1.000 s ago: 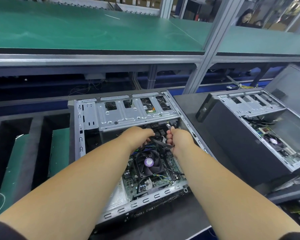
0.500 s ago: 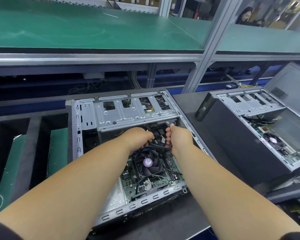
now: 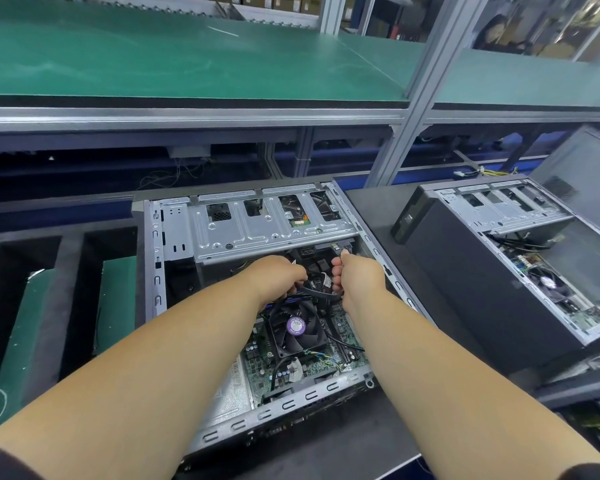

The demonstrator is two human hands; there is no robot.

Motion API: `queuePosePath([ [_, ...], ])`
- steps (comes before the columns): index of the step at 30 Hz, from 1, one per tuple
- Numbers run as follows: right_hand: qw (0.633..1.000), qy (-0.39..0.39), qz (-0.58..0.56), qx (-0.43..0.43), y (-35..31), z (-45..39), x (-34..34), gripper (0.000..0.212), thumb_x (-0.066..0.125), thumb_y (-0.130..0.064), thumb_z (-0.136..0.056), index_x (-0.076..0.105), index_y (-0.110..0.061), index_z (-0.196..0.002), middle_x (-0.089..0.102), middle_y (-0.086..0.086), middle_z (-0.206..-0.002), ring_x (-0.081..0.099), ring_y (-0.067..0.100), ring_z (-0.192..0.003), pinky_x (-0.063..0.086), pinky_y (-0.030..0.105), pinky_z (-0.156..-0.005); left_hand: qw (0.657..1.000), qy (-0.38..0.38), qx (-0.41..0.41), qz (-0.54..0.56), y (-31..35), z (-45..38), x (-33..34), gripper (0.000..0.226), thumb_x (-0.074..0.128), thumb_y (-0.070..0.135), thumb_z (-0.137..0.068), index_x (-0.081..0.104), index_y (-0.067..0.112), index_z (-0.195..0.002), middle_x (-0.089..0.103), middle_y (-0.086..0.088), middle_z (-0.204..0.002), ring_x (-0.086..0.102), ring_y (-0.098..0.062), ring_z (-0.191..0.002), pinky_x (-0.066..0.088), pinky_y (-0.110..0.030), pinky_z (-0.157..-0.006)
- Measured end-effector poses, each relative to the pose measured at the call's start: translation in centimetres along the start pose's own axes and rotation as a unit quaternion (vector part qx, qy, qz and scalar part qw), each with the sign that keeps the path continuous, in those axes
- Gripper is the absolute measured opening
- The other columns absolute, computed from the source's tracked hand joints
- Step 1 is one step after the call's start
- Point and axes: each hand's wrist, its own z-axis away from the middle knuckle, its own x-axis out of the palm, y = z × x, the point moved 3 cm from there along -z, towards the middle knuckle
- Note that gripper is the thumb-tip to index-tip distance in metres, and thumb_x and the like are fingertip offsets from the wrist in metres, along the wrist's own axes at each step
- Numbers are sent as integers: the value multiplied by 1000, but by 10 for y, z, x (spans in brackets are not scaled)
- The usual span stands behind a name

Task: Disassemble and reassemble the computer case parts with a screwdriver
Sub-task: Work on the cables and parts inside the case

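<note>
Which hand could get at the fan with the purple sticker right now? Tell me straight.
Probably either, but neither is free. The fan lies uncovered in the open case, just below both wrists. The left hand and the right hand both grip black cables above it, so one would have to let go.

There are two open computer cases: one [image 3: 174, 271] lies in the middle under the arms, and the second one [image 3: 465, 289] stands at the right. I count two cooling fans, one [image 3: 297, 327] with a purple label in the middle case and one [image 3: 548, 282] in the right case, and each case has one silver drive cage, so two cages [image 3: 257, 230] [image 3: 499, 209]. Two hands reach into the middle case, the left hand [image 3: 278, 275] and the right hand [image 3: 359, 275], and the foam at the left has two dark slots [image 3: 14, 258] [image 3: 108, 244].
</note>
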Motion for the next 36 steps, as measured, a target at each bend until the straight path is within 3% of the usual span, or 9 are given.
queuePosePath([
  [6,1000,-7,0,18,0,1,2,43,46,-28,-106,55,-11,-68,44,-1,-56,34,11,-43,31,22,-43,1000,4,-1,10,-1,-2,0,19,58,27,-82,64,11,-73,61,-4,-68,48,-23,-63,41,-34,-68],
  [9,999,-16,4,37,0,0,3,43,43,-30,-107,53,-12,-69,41,-2,-57,33,11,-42,30,22,-43,1000,6,0,6,0,-1,0,19,58,27,-82,65,11,-74,61,-4,-69,49,-22,-64,41,-34,-69],
  [14,998,-24,-1,51,0,-3,3,44,40,-32,-108,52,-13,-69,39,-3,-55,30,6,-24,28,19,-35,1000,4,-1,3,0,-1,0,20,58,28,-81,65,10,-76,61,-7,-72,49,-24,-66,41,-35,-69],
  [29,997,-24,-59,42,1,2,2,40,46,-27,-106,57,-11,-72,41,-7,-36,32,6,-24,30,13,-31,1000,7,-5,11,3,1,0,20,58,26,-85,67,10,-79,61,-1,-65,49,-21,-63,41,-34,-69],
  [36,993,-26,-66,90,-5,9,9,45,39,-32,-108,49,-12,-69,36,-5,-31,27,8,-20,23,12,-29,1000,14,-13,18,3,1,0,18,56,23,-85,67,11,-79,61,-1,-65,48,-19,-59,41,-31,-65],
])
